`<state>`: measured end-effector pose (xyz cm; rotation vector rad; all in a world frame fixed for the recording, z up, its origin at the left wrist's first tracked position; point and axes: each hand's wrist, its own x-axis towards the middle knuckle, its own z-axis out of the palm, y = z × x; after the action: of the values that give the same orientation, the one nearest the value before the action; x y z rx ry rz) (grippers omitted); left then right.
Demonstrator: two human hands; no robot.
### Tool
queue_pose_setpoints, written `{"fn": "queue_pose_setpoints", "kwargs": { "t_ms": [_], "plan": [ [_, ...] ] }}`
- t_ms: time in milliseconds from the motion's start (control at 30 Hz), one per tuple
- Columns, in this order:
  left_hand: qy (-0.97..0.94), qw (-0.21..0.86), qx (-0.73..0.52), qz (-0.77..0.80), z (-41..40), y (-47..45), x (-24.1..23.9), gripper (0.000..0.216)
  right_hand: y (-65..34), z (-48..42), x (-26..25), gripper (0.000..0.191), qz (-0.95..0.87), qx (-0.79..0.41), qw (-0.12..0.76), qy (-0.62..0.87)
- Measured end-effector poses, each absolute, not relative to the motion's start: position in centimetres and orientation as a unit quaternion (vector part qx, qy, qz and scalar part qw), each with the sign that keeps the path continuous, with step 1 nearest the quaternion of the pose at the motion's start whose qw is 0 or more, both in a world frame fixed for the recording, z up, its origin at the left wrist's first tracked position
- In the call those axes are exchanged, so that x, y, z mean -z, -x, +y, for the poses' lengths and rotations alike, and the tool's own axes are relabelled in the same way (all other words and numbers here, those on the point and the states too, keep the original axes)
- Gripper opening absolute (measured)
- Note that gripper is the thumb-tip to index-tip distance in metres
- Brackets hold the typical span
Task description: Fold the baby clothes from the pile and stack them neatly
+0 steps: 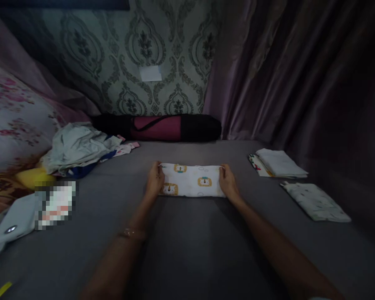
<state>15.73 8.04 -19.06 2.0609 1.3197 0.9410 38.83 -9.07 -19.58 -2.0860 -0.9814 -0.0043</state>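
A folded white cloth with yellow lion faces lies in front of me on the grey bed sheet, shaped into a long flat rectangle. My left hand grips its left end, the thumb on top and the other fingers mostly hidden. At the opposite end, my right hand holds the cloth the same way, with its fingers closed on the edge. A thin bracelet circles my left wrist.
On the right lie a stack of folded cloths and a single folded patterned cloth. A rumpled clothes pile sits at left, near a white device. A black and pink long bag rests along the wall.
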Motion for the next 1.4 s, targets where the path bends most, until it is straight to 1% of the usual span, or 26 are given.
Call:
{"fn": "queue_pose_setpoints", "kwargs": {
  "t_ms": [133,233,467,800,1000,1100,1200,1267,1400],
  "plan": [
    [-0.786,0.221,-0.332,0.472,8.3,-16.1,19.6,0.034,-39.5,-8.7,19.7,0.04,-0.393,0.018,0.351,0.85],
    [-0.808,0.191,-0.293,0.474,8.7,-16.4,19.8,0.035,-40.1,-8.2,20.1,0.039,-0.408,0.022,0.329,0.851],
    [-0.832,0.16,-0.195,0.494,9.7,-16.7,19.9,0.035,-40.9,-6.9,20.4,0.039,-0.42,0.011,0.302,0.856],
    [-0.826,0.131,-0.147,0.528,10.9,-17.4,20.4,0.035,-41.9,-5.5,21.6,0.039,-0.407,0.0,0.283,0.868],
    [-0.822,0.142,-0.13,0.536,11.1,-17.8,20.4,0.037,-42.3,-5.1,21.6,0.034,-0.376,-0.022,0.3,0.876],
    [-0.8,0.155,-0.136,0.564,11.2,-17.8,20.6,0.036,-43.0,-4.8,21.5,0.031,-0.319,-0.061,0.344,0.881],
    [-0.783,0.185,-0.184,0.565,11.7,-17.2,20.8,0.035,-43.6,-5.0,21.3,0.027,-0.289,-0.103,0.386,0.87],
    [-0.773,0.215,-0.214,0.558,12.0,-16.3,20.8,0.034,-43.9,-5.8,21.1,0.031,-0.284,-0.127,0.399,0.862],
    [-0.759,0.29,-0.22,0.539,12.0,-13.3,20.9,0.025,-43.8,-9.2,20.8,0.034,-0.28,-0.205,0.444,0.826]
  ]
}}
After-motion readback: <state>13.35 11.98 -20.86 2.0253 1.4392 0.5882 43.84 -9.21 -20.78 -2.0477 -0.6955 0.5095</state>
